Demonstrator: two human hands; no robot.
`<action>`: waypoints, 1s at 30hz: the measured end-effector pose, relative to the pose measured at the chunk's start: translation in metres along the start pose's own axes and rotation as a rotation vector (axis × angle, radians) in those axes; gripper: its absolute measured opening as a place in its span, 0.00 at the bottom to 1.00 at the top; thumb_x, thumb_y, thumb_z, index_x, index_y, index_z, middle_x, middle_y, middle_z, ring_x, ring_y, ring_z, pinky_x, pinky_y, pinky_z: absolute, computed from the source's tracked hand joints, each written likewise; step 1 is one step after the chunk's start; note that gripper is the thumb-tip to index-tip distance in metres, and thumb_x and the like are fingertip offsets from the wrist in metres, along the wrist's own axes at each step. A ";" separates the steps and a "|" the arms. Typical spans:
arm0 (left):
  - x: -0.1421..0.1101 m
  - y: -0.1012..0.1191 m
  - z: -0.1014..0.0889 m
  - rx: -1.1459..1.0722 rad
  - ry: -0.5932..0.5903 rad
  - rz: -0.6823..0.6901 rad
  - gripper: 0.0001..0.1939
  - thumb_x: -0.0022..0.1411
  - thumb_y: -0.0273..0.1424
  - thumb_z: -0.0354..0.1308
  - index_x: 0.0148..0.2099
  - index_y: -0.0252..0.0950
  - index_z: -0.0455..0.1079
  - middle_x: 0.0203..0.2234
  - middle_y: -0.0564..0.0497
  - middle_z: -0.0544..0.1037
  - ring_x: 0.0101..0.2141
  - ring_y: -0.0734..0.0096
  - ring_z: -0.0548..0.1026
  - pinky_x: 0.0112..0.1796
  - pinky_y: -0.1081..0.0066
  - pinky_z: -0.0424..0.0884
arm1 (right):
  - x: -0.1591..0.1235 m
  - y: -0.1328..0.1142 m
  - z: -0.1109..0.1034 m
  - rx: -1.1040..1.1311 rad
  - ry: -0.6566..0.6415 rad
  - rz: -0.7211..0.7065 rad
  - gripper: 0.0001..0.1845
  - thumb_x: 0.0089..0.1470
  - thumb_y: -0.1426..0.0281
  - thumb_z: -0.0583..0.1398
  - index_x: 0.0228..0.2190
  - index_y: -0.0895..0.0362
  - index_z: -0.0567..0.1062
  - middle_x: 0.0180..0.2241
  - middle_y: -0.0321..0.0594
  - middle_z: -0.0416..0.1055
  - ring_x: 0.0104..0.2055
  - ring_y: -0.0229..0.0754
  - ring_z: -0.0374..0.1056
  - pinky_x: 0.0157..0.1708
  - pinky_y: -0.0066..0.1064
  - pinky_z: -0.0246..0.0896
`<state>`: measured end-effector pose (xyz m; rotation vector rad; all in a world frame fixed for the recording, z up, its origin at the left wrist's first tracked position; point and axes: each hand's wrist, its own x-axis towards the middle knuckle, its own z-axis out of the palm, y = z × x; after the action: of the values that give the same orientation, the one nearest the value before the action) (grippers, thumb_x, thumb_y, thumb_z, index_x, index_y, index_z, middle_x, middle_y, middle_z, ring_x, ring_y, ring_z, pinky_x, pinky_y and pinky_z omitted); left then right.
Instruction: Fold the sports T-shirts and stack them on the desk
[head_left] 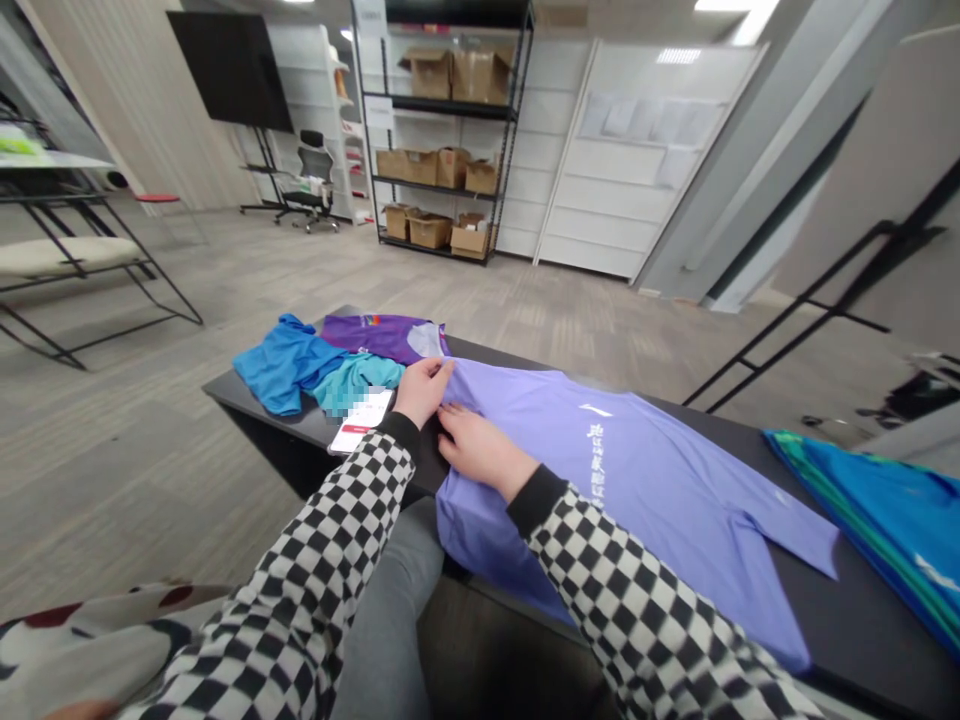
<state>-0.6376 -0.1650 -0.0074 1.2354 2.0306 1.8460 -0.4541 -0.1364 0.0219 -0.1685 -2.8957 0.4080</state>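
A lavender T-shirt (660,470) with white print lies spread across a dark bench top (817,620). At its left sleeve, my left hand (421,390) pinches the cuff between thumb and fingers. My right hand (484,450) is just below, its fingertips closed on the lower edge of the same sleeve. Left of my hands lie a crumpled blue garment (277,365), a teal garment (356,378) and a purple shirt (382,335). A phone (361,420) with a lit white screen lies beside my left wrist.
Folded blue and green garments (885,510) lie at the bench's right end. Beyond the bench stand a black rack (442,105) with cardboard boxes, an office chair (311,180) and a screen on a stand (231,70). A table (60,160) is at far left.
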 end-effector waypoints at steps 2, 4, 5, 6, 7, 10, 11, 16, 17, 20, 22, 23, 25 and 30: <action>-0.002 0.005 0.000 0.021 0.013 0.024 0.20 0.70 0.49 0.61 0.35 0.38 0.79 0.24 0.54 0.75 0.26 0.68 0.70 0.29 0.70 0.65 | 0.000 0.003 0.008 -0.025 0.004 0.022 0.30 0.70 0.71 0.57 0.69 0.69 0.72 0.71 0.64 0.71 0.75 0.55 0.66 0.77 0.46 0.54; -0.005 0.008 -0.002 0.055 0.028 0.052 0.20 0.71 0.49 0.61 0.36 0.38 0.79 0.24 0.54 0.75 0.27 0.68 0.70 0.30 0.70 0.65 | -0.001 0.004 0.011 -0.048 0.010 0.071 0.32 0.72 0.67 0.57 0.71 0.70 0.70 0.73 0.66 0.68 0.77 0.58 0.62 0.79 0.49 0.50; -0.007 0.010 -0.003 0.063 0.038 0.063 0.20 0.72 0.49 0.61 0.36 0.38 0.79 0.24 0.54 0.75 0.27 0.68 0.70 0.31 0.70 0.65 | -0.001 0.004 0.012 -0.058 0.017 0.097 0.33 0.73 0.65 0.57 0.71 0.70 0.69 0.73 0.66 0.67 0.78 0.59 0.60 0.79 0.50 0.49; -0.008 0.011 -0.004 0.063 0.049 0.069 0.21 0.72 0.49 0.61 0.37 0.38 0.80 0.25 0.54 0.76 0.27 0.68 0.71 0.31 0.69 0.66 | -0.001 0.003 0.012 -0.064 0.027 0.119 0.35 0.74 0.62 0.58 0.72 0.70 0.68 0.74 0.67 0.66 0.79 0.60 0.59 0.79 0.50 0.48; -0.009 0.011 -0.005 0.055 0.058 0.069 0.21 0.71 0.50 0.61 0.38 0.38 0.80 0.26 0.53 0.77 0.28 0.67 0.71 0.32 0.69 0.67 | -0.002 0.002 0.012 -0.066 0.040 0.136 0.36 0.75 0.59 0.58 0.73 0.71 0.67 0.75 0.67 0.64 0.79 0.61 0.57 0.80 0.50 0.46; -0.012 0.011 -0.006 -0.009 0.068 0.047 0.21 0.70 0.51 0.62 0.39 0.38 0.80 0.29 0.51 0.80 0.30 0.66 0.73 0.34 0.68 0.69 | -0.002 -0.001 0.013 -0.056 0.087 0.172 0.43 0.75 0.53 0.58 0.75 0.72 0.63 0.75 0.69 0.62 0.80 0.62 0.56 0.79 0.49 0.46; -0.013 0.011 -0.007 -0.034 0.070 0.036 0.20 0.68 0.51 0.63 0.38 0.38 0.80 0.29 0.51 0.80 0.30 0.66 0.74 0.34 0.68 0.69 | -0.003 -0.002 0.013 -0.055 0.098 0.188 0.44 0.76 0.51 0.57 0.75 0.72 0.62 0.76 0.69 0.62 0.79 0.63 0.57 0.79 0.49 0.47; -0.019 0.015 -0.011 -0.016 0.071 -0.040 0.19 0.63 0.48 0.66 0.29 0.39 0.74 0.22 0.54 0.73 0.26 0.69 0.68 0.30 0.69 0.64 | -0.002 -0.004 0.019 -0.063 0.073 0.289 0.51 0.75 0.40 0.53 0.75 0.70 0.61 0.76 0.69 0.62 0.78 0.68 0.58 0.77 0.54 0.48; -0.020 0.017 -0.011 0.014 0.070 -0.048 0.20 0.63 0.49 0.66 0.27 0.40 0.73 0.21 0.54 0.72 0.26 0.69 0.67 0.29 0.68 0.64 | -0.001 -0.005 0.020 -0.061 0.070 0.303 0.52 0.74 0.39 0.52 0.75 0.70 0.61 0.75 0.70 0.62 0.77 0.68 0.58 0.77 0.55 0.48; -0.024 0.021 -0.011 0.078 0.056 -0.027 0.22 0.65 0.51 0.64 0.28 0.40 0.74 0.21 0.53 0.74 0.26 0.67 0.69 0.29 0.68 0.64 | 0.004 -0.005 0.018 -0.063 0.068 0.342 0.53 0.74 0.38 0.51 0.75 0.72 0.60 0.75 0.72 0.62 0.77 0.70 0.59 0.76 0.57 0.48; -0.024 0.022 -0.011 0.100 0.034 -0.002 0.21 0.67 0.51 0.63 0.30 0.39 0.76 0.23 0.53 0.76 0.27 0.66 0.71 0.30 0.68 0.66 | 0.011 -0.006 0.014 -0.078 0.052 0.388 0.53 0.74 0.39 0.51 0.75 0.72 0.60 0.75 0.72 0.61 0.77 0.70 0.59 0.76 0.58 0.48; -0.024 0.021 -0.010 0.117 0.026 0.006 0.21 0.67 0.50 0.63 0.31 0.39 0.76 0.23 0.53 0.77 0.27 0.66 0.72 0.31 0.67 0.67 | 0.015 -0.006 0.012 -0.086 0.038 0.412 0.52 0.74 0.40 0.51 0.75 0.72 0.60 0.75 0.72 0.62 0.77 0.70 0.59 0.76 0.57 0.48; -0.023 0.018 -0.010 0.177 0.024 0.013 0.20 0.69 0.49 0.62 0.32 0.40 0.76 0.24 0.52 0.78 0.28 0.65 0.73 0.33 0.67 0.67 | 0.022 -0.007 0.007 -0.091 -0.001 0.444 0.50 0.73 0.42 0.53 0.74 0.71 0.63 0.74 0.72 0.64 0.76 0.70 0.61 0.76 0.57 0.49; -0.018 0.009 -0.012 0.362 0.012 -0.048 0.19 0.75 0.45 0.55 0.33 0.42 0.75 0.29 0.49 0.83 0.32 0.59 0.77 0.37 0.64 0.69 | 0.031 -0.007 0.007 -0.093 -0.039 0.458 0.45 0.73 0.46 0.55 0.73 0.69 0.66 0.73 0.71 0.66 0.75 0.69 0.63 0.75 0.57 0.51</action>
<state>-0.6288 -0.1865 -0.0039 1.2397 2.4555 1.5105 -0.4866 -0.1408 0.0232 -0.8559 -2.8976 0.3491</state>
